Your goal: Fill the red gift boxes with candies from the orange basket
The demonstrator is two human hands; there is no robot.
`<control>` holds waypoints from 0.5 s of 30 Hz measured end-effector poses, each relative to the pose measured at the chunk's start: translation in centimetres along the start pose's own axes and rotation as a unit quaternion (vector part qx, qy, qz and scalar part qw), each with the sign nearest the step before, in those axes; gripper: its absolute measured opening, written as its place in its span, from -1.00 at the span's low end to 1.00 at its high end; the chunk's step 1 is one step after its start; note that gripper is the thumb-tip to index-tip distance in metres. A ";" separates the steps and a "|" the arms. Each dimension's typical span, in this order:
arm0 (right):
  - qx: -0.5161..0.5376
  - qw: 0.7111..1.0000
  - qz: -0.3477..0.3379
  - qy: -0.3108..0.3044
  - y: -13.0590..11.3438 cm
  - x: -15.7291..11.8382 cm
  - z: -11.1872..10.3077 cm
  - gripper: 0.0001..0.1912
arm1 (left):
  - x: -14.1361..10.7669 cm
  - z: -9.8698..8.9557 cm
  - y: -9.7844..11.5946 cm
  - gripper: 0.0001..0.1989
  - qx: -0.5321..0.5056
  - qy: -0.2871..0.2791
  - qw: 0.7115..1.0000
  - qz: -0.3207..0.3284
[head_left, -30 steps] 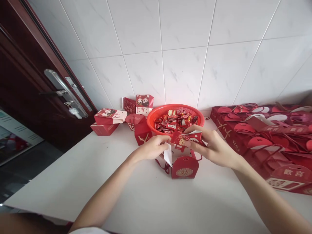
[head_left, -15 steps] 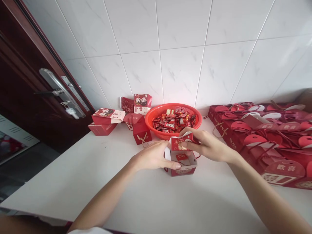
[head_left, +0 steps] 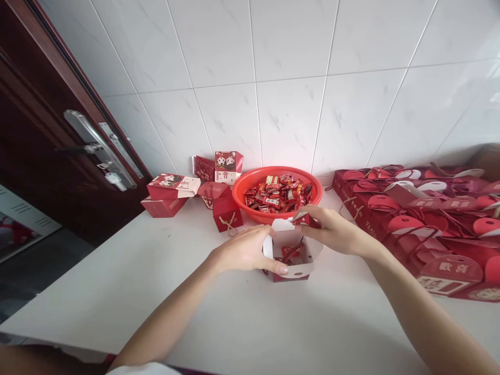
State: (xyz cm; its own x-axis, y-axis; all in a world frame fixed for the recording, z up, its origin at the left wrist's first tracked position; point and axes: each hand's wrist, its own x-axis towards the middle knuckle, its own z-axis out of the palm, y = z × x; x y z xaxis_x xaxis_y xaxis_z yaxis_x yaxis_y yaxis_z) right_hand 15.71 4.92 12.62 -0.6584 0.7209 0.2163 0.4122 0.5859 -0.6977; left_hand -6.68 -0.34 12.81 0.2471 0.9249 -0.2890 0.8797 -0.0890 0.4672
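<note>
A small red candy box (head_left: 291, 276) with a white inside stands on the white table, its top flaps up. Inside it lie a few red wrapped pieces (head_left: 291, 252) and what looks like a red cord. My left hand (head_left: 244, 251) is closed on the box's left wall, thumb over the front edge. At the back right corner, the fingers of my right hand (head_left: 332, 229) grip the upper flap; part of that flap is hidden behind them. Just behind my hands sits an orange-red plastic basket (head_left: 238, 195) full of red wrapped candies (head_left: 273, 200).
Several red boxes (head_left: 166, 205) lie left of the basket, some with cord handles. On the right, a large group of red gift boxes (head_left: 445, 271) with rounded flaps covers the table (head_left: 156, 291). A tiled wall (head_left: 289, 120) rises behind; a dark door (head_left: 47, 104) is at left.
My right hand has drawn the red printed flap back and upward, so its white side and more of the box's inside show. My left hand stays on the box.
</note>
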 end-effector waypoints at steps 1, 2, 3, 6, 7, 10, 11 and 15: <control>0.016 1.000 0.008 0.010 0.0 0.1 0.1 -0.82 | 0.0 0.1 0.0 -0.21 -0.002 0.003 1.000 0.000; 0.039 0.999 0.015 0.015 -0.2 0.1 0.3 -0.81 | 0.0 0.1 -0.1 -0.23 -0.003 0.007 1.000 0.001; 0.060 0.998 0.022 0.018 -0.4 0.2 0.5 -0.83 | 0.1 0.2 -0.1 -0.25 -0.004 0.010 1.000 0.003; 0.087 0.995 0.025 0.032 -1.1 0.2 1.3 -0.91 | 0.2 0.5 -0.4 -0.28 -0.009 0.019 1.000 0.018; 0.076 0.996 0.022 0.041 -1.3 0.2 1.6 -0.91 | 0.2 0.6 -0.4 -0.29 -0.011 0.021 0.999 0.023; 0.002 0.997 0.032 0.063 -1.5 0.1 1.6 -0.86 | 0.2 0.6 -0.5 -0.25 -0.008 0.019 1.000 0.022; -0.024 0.997 0.038 0.062 -1.4 0.1 1.5 -0.87 | 0.2 0.6 -0.4 -0.23 -0.005 0.016 1.000 0.019; -0.033 0.999 0.036 -0.005 -0.6 -0.2 0.9 -0.82 | 0.3 0.4 -0.3 -0.20 -0.009 0.012 1.000 0.017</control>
State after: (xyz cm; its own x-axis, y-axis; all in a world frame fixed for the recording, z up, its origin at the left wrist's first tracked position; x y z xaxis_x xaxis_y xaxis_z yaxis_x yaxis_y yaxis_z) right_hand 15.00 4.09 12.44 -0.6317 0.7584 0.1606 0.4993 0.5565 -0.6640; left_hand -6.72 -0.24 12.21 0.2673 0.9297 -0.2534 0.8636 -0.1144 0.4911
